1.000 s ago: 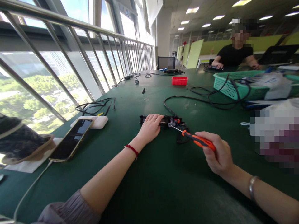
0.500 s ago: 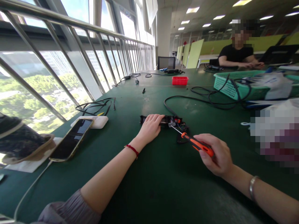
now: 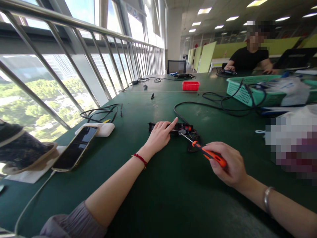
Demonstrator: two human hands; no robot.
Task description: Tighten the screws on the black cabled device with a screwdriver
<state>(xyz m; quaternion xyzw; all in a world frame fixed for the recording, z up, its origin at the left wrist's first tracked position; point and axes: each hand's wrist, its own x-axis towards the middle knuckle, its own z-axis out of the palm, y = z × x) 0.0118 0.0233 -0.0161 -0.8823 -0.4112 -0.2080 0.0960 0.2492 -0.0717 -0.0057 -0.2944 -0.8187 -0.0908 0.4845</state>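
Note:
My left hand [image 3: 159, 136] is closed over the left part of an opened black corded device [image 3: 182, 129] lying on the table. Its index finger is raised off the device, while the others bend over it. Small grey and red parts and thin wires show at the device's right end. In my right hand [image 3: 231, 165] is a screwdriver [image 3: 210, 154] with an orange and black handle. The shaft slants up and left, and its tip meets the grey part of the device. Whether a screw sits under the tip is too small to tell.
A black cord curves from the device towards a green basket [image 3: 257, 94] at right. A phone [image 3: 76, 148] leans on a white block [image 3: 106, 130] at left. Farther back are a red tray [image 3: 190, 86] and a person [image 3: 250, 59]. A metal railing [image 3: 104, 39] borders the left side.
My left index finger has lifted from the device and now points up and right. The screwdriver stays nearly in place. The person across has moved one hand to the left.

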